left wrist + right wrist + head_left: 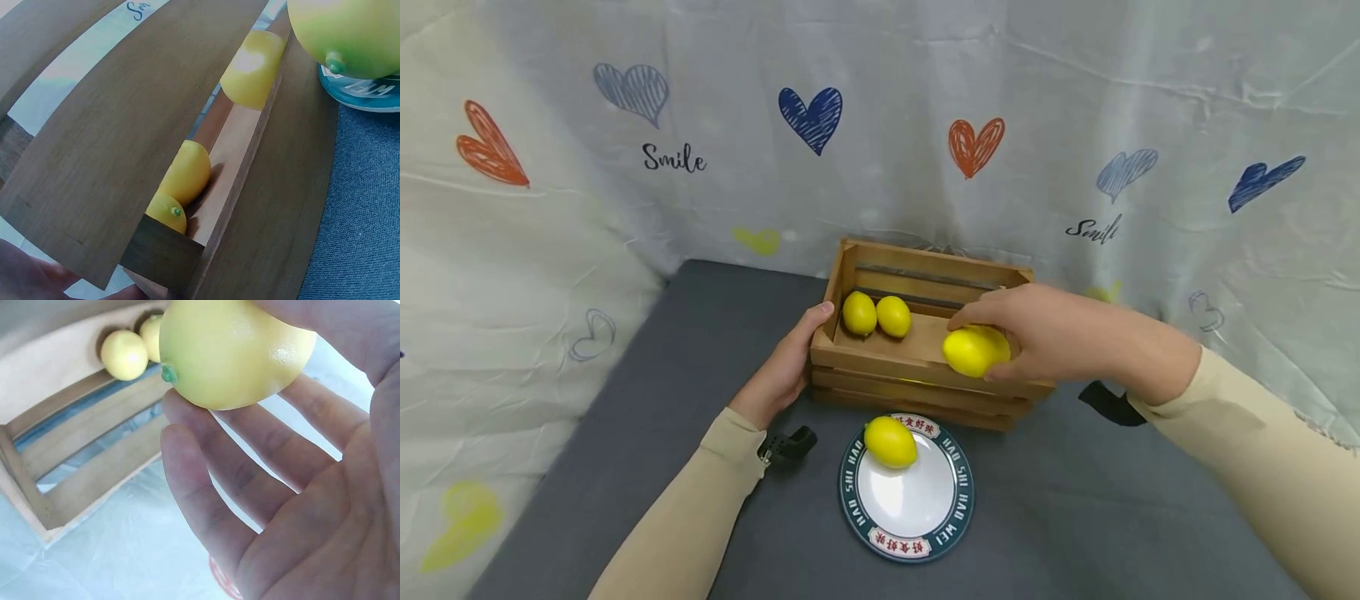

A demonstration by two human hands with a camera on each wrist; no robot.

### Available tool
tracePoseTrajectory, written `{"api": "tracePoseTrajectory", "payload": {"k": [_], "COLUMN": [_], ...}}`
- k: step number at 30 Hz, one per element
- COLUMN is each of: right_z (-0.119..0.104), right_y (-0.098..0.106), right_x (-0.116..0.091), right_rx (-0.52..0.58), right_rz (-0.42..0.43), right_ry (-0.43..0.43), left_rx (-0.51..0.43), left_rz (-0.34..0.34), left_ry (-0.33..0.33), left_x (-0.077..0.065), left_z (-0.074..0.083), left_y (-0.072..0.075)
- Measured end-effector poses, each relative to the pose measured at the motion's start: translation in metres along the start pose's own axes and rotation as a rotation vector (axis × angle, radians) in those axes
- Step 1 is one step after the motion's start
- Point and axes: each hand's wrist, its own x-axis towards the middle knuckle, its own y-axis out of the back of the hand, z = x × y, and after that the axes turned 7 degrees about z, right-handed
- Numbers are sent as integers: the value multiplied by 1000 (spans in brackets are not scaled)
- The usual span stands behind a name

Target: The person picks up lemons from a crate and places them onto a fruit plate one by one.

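Both hands were engaged at the slatted wooden crate (880, 385), which served as the landmark. Its left end was gripped by the left hand (786, 364); the thumb was laid against that end near the rim, while most of the other fingers were hidden by the wood. By the right hand (1051, 329), a yellow lemon (972, 350) was grasped over the right part of the crate, close to its front wall. This fruit was pinched between thumb and fingers, which were only partly bent; as seen from the right wrist, the finger farthest from the thumb was extended clear of the rind.

Inside the crate, toward its left end, two more lemons (860, 313) (894, 317) were set side by side on the floor. In front of the crate, a round plate (917, 504) was placed, its dark green rim marked with white lettering. On the part of the plate nearest the crate, a fourth lemon (891, 442) was rested, left of centre. The crate and plate were supported by a dark grey surface (1075, 517). Behind the crate, a pale curtain (887, 50) was hung, printed with hearts and the word "Smile".
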Motion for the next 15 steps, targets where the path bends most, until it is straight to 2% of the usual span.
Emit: {"api": "tracePoseTrajectory", "payload": {"k": [7, 15], "right_z": [-16, -25], "right_y": [-15, -50], "right_x": [-26, -39], "right_rx": [-24, -25], "right_rz": [16, -54], "right_ry": [22, 22], "left_rx": [5, 1], "left_rz": [-3, -12], "left_ry": [-3, -23], "left_x": [0, 3], "left_z": [0, 0], "left_y": [0, 0]}}
